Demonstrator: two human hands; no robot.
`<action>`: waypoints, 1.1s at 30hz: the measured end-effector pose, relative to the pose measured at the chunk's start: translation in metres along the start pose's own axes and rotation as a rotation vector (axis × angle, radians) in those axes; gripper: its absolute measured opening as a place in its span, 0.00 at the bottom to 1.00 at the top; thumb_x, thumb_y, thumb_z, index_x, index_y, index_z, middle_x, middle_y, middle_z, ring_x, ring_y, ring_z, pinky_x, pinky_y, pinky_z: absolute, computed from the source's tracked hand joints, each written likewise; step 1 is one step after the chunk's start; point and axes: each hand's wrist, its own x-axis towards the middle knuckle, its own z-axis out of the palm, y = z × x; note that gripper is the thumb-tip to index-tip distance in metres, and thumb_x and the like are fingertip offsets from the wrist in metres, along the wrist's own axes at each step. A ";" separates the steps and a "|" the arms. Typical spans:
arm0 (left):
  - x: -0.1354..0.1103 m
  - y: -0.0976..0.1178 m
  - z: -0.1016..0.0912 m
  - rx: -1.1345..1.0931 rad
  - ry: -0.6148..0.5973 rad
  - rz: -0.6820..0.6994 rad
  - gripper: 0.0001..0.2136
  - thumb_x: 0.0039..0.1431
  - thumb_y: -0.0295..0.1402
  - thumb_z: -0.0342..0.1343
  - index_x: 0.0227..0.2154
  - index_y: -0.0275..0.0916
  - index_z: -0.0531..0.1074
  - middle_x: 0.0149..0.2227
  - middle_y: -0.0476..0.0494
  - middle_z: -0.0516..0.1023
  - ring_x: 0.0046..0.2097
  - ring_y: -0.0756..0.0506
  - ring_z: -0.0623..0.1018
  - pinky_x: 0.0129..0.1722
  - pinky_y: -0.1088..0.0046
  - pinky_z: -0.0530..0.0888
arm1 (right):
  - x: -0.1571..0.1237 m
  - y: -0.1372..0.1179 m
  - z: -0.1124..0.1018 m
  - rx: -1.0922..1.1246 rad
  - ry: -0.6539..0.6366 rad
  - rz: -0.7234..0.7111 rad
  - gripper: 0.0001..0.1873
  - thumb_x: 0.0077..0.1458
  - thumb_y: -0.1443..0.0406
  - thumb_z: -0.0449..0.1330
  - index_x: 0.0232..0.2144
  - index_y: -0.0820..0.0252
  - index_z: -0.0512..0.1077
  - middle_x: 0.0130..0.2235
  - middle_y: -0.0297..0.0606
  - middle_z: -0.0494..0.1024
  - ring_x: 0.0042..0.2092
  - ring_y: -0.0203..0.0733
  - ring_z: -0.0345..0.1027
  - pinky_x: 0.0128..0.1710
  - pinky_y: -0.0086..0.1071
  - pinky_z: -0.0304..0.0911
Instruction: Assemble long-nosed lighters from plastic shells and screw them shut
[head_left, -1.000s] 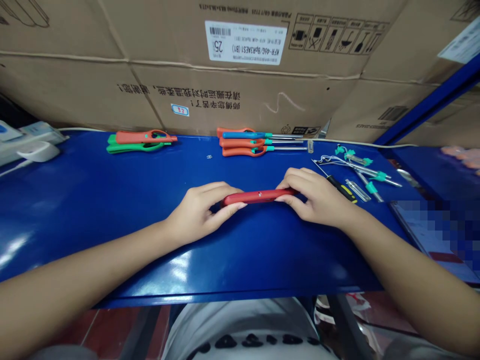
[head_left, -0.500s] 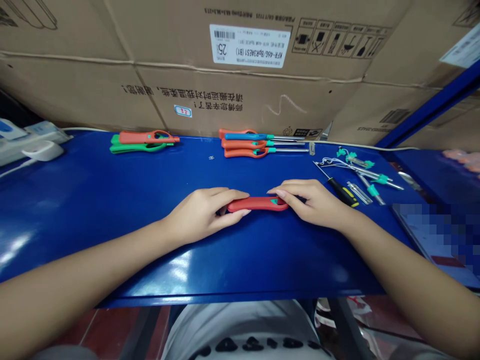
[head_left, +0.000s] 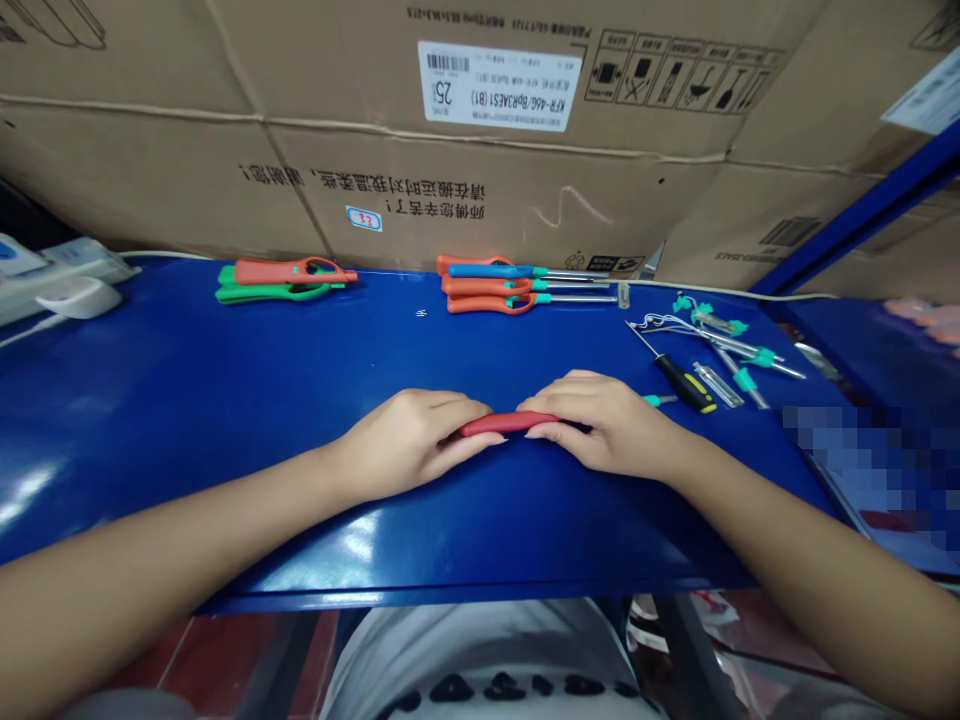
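Observation:
A red plastic lighter body [head_left: 504, 423] lies across the middle of the blue table [head_left: 225, 400], gripped from both ends. My left hand [head_left: 409, 443] is closed on its left end, thumb underneath and fingers on top. My right hand [head_left: 604, 425] is closed on its right end, and a small green tip [head_left: 654, 400] pokes out just beyond its knuckles. Only a short middle stretch of the red body shows between the two hands.
Finished red and blue lighters with metal tubes [head_left: 517, 285] lie at the back centre, red and green handle shells [head_left: 281, 280] at the back left. A black-and-yellow screwdriver [head_left: 682, 383] and metal tubes with green ends [head_left: 727, 345] lie right. Cardboard boxes [head_left: 480, 150] wall the back.
Both hands have slid closer together along the red body and moved slightly toward me; less of the body shows, and its green insert is now covered.

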 end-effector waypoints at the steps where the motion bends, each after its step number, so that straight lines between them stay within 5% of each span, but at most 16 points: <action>1: 0.000 -0.001 -0.001 -0.004 -0.003 -0.003 0.10 0.69 0.35 0.56 0.42 0.33 0.76 0.35 0.45 0.82 0.33 0.48 0.80 0.35 0.75 0.72 | 0.000 0.001 -0.001 0.001 -0.001 0.005 0.08 0.67 0.63 0.60 0.45 0.59 0.77 0.44 0.36 0.84 0.44 0.39 0.78 0.47 0.35 0.65; 9: 0.003 -0.016 -0.015 0.069 0.064 -0.024 0.10 0.69 0.34 0.56 0.43 0.31 0.77 0.35 0.43 0.82 0.33 0.48 0.80 0.34 0.76 0.73 | -0.008 0.018 -0.024 -0.260 -0.027 0.089 0.10 0.66 0.63 0.60 0.44 0.61 0.78 0.40 0.41 0.84 0.40 0.44 0.77 0.45 0.40 0.64; 15: 0.003 -0.014 -0.022 0.094 0.083 0.016 0.11 0.69 0.35 0.56 0.44 0.31 0.76 0.35 0.42 0.82 0.32 0.48 0.80 0.33 0.75 0.73 | -0.008 0.020 -0.027 -0.318 0.115 -0.127 0.08 0.65 0.66 0.60 0.39 0.66 0.78 0.34 0.44 0.83 0.33 0.43 0.74 0.39 0.38 0.65; 20: 0.003 -0.008 -0.024 0.067 0.008 -0.014 0.10 0.68 0.31 0.53 0.43 0.31 0.76 0.34 0.42 0.80 0.34 0.46 0.79 0.35 0.72 0.74 | -0.006 0.015 -0.024 -0.382 0.101 -0.164 0.09 0.66 0.66 0.59 0.41 0.67 0.77 0.36 0.45 0.83 0.34 0.43 0.74 0.39 0.39 0.65; 25: 0.002 -0.004 -0.015 0.081 -0.131 -0.056 0.15 0.69 0.34 0.52 0.52 0.33 0.73 0.41 0.41 0.78 0.39 0.45 0.79 0.38 0.71 0.75 | -0.001 0.001 -0.013 -0.446 0.044 -0.184 0.12 0.68 0.64 0.57 0.43 0.67 0.77 0.39 0.44 0.84 0.37 0.44 0.74 0.39 0.38 0.64; 33: 0.000 -0.014 -0.010 0.139 -0.109 -0.110 0.12 0.72 0.33 0.50 0.51 0.35 0.73 0.43 0.42 0.78 0.42 0.44 0.79 0.41 0.70 0.75 | -0.006 0.010 -0.028 -0.479 -0.069 0.095 0.22 0.63 0.56 0.62 0.55 0.61 0.72 0.50 0.44 0.80 0.51 0.52 0.73 0.48 0.43 0.64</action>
